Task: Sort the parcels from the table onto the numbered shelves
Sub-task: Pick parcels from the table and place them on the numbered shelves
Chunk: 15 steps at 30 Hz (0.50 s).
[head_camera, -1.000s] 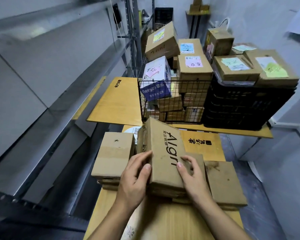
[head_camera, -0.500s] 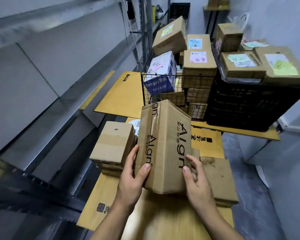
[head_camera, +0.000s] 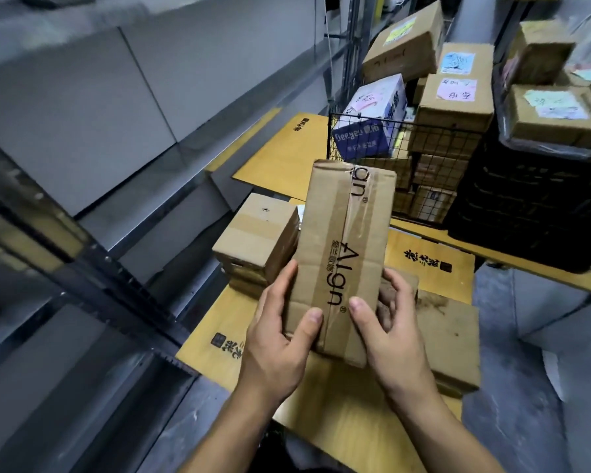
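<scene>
- Shelves point(head_camera: 82, 131) on our left, metal; we can't read any numbers on them from here.
- Worktop point(head_camera: 338, 421) below, with a short stack point(head_camera: 256, 240) on the left and a flat parcel point(head_camera: 451, 336) on the right.
- Parcel point(head_camera: 342, 240) is off the worktop, stood on end between those two, taped face toward us.
- We judge it stiff corrugated card and fairly light, since it's carried by its lower end alone. The tape strip looks slick, so take bare card at the long edges.
- Left grip point(head_camera: 277, 343): wrapped round the lower left edge, thumb on the face.
- Right grip point(head_camera: 393, 336): same on the right edge.
</scene>
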### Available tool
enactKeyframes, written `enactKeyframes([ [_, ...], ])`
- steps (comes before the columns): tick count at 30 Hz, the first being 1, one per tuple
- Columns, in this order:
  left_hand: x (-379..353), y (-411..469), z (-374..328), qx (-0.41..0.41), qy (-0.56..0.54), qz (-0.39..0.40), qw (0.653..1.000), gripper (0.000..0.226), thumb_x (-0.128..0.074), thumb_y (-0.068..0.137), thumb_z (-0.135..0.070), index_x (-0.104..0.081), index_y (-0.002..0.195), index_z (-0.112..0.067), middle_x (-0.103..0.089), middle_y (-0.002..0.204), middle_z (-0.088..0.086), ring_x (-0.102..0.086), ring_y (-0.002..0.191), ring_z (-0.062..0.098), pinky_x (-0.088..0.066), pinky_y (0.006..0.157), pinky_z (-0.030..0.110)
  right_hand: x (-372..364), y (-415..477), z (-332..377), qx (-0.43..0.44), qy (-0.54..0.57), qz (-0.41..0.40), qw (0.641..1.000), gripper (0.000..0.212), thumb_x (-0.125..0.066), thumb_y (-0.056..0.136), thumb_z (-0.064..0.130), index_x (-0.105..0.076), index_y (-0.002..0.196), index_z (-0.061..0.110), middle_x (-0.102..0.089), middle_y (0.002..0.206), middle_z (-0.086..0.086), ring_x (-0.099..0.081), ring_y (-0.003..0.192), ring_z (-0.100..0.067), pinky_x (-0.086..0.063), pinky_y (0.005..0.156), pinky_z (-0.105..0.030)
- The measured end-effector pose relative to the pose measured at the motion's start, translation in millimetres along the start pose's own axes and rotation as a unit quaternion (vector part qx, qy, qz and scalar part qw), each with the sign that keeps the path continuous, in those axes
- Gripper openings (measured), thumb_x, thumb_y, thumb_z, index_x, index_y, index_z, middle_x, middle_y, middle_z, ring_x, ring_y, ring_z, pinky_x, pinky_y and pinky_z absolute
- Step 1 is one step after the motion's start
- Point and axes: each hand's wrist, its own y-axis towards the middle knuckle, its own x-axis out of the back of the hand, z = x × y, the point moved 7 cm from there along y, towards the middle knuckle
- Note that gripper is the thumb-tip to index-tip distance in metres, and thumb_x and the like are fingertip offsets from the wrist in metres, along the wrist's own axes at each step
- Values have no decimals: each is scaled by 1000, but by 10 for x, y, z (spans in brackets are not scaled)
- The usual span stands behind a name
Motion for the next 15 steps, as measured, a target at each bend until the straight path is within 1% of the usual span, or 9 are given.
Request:
enactKeyframes([
  [1, 19, -33, 3, 0, -28, 3, 1000, 57, -56, 87, -51, -36, 141, -52, -52, 138, -15, -53, 126, 9, -49, 100, 36, 14, -7, -24, -10, 18, -1, 1000, 68, -65, 77, 61, -41, 139, 46, -62, 134, 7, -61, 122, -10, -50, 103, -48],
  [3, 85, -75, 23, 7, -78, 0, 997, 49, -54, 90, -45, -48, 138, -39, -58, 134, -10, -54, 126, 14, -47, 102, 42, 41, -21, -71, -35, 50, 0, 998, 64, -63, 77, 63, -45, 138, 49, -62, 135, 2, -59, 124, -14, -48, 105, -50],
  [5, 177, -89, 49, 20, -116, -20, 993, 40, -54, 92, -36, -56, 132, -29, -65, 125, -5, -57, 121, 16, -47, 102, 39, 54, -32, -70, -53, 73, 0, 996, 50, -63, 82, 57, -49, 130, 54, -64, 133, 0, -61, 123, -15, -48, 105, -51],
  [7, 274, -104, 112, 27, -122, -47, 991, 35, -55, 92, -28, -59, 127, -26, -66, 120, -4, -59, 118, 16, -48, 100, 32, 14, -39, -48, -55, 97, 0, 994, 38, -63, 93, 39, -52, 128, 47, -68, 127, 0, -65, 117, -16, -49, 104, -51],
  [8, 322, -119, 150, 31, -110, -61, 992, 36, -57, 91, -31, -59, 126, -28, -66, 121, -4, -59, 117, 14, -48, 99, 30, -26, -44, -42, -56, 112, 2, 992, 33, -60, 98, 28, -53, 128, 41, -71, 123, 0, -67, 114, -16, -49, 104, -50],
  [10, 436, -174, 266, 53, -92, -94, 990, 41, -59, 84, -46, -59, 124, -35, -64, 123, -7, -58, 118, 10, -47, 97, 28, -147, -80, -6, -69, 151, 12, 986, 30, -50, 102, 14, -55, 125, 32, -74, 115, 2, -68, 109, -16, -50, 104, -47],
  [13, 672, -292, 502, 116, -88, -146, 979, 51, -61, 72, -62, -54, 121, -48, -57, 131, -9, -52, 122, 2, -44, 99, 27, -332, -157, 50, -92, 195, 29, 976, 30, -43, 103, 9, -58, 120, 29, -76, 106, 7, -71, 100, -10, -56, 94, -34],
  [14, 752, -336, 568, 138, -100, -153, 973, 53, -63, 70, -64, -53, 120, -51, -56, 133, -9, -52, 123, 2, -44, 101, 28, -385, -186, 54, -102, 211, 34, 972, 30, -42, 103, 9, -59, 119, 29, -76, 105, 7, -71, 97, -8, -58, 90, -30],
  [15, 816, -386, 620, 159, -134, -152, 966, 54, -66, 69, -62, -53, 120, -51, -57, 133, -10, -54, 123, 5, -44, 104, 34, -449, -214, 63, -110, 227, 41, 967, 31, -42, 103, 8, -61, 118, 28, -76, 106, 6, -71, 97, -7, -58, 88, -27],
])
